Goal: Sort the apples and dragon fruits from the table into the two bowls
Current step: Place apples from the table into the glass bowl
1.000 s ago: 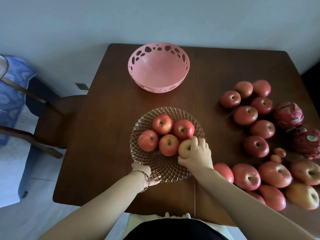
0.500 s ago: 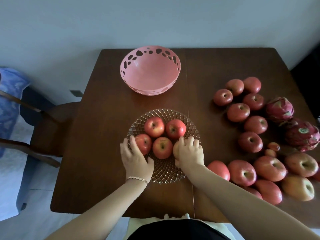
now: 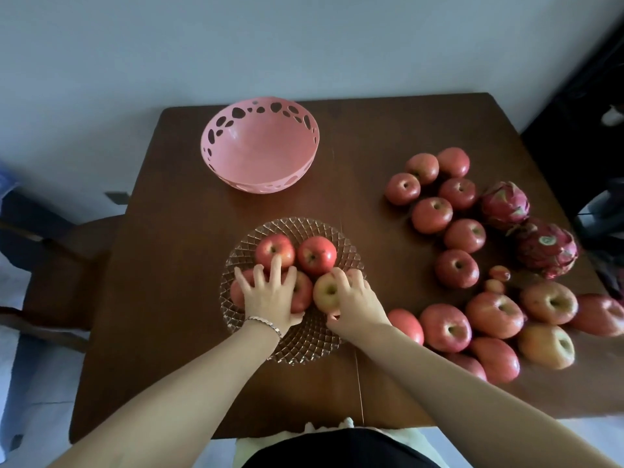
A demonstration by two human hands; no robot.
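Your right hand (image 3: 358, 305) curls round a pale apple (image 3: 325, 292) in the near glass bowl (image 3: 304, 356), your left hand (image 3: 270, 298) lies spread and straight-fingered on the bowled apples (image 3: 315, 255), and the loose apples (image 3: 445, 327) lie just right of your right hand.

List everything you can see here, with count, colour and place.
Pink bowl: one, pink with holes, far side of table, empty.
Glass bowl: one, clear, near edge, centre.
Bowl apples: five, four red and one yellowish apple, in glass bowl.
Table apples: about fifteen, red to yellow, loose on right of table.
Dragon fruits: two, magenta, far right of table.
Small fruits: two, red-orange, between table apples and dragon fruits; kind unclear.
Table: one, dark brown.
Chair: one, dark wood, left of table.
Bracelet: one, pale, left wrist.
Left hand: spread flat on bowl apples.
Right hand: grips yellowish apple.
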